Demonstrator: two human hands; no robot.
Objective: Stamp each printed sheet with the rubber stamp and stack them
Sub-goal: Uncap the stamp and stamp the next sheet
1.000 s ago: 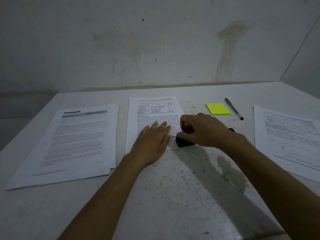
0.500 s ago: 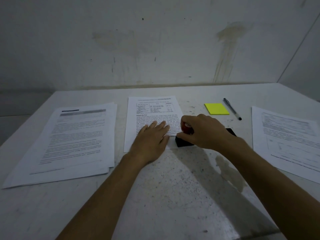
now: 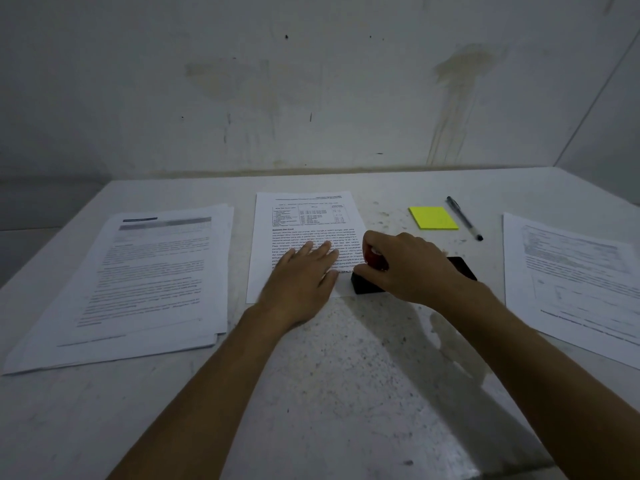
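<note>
- Centrally, one printed sheet (image 3: 304, 223) lies flat on the pale surface (image 3: 329, 375), showing a small table above dense black text.
- Left hand (image 3: 301, 282) rests on its lower half, fingers straight and spread.
- Right hand (image 3: 412, 265) grips the rubber stamp (image 3: 372, 271), red handle over black base, at the sheet's lower right corner.
- Paper stacks lie left (image 3: 138, 278) and right (image 3: 575, 271).

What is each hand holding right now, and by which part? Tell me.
The right hand grips the rubber stamp by its red handle. The left hand holds nothing; it presses flat on the printed sheet.
</note>
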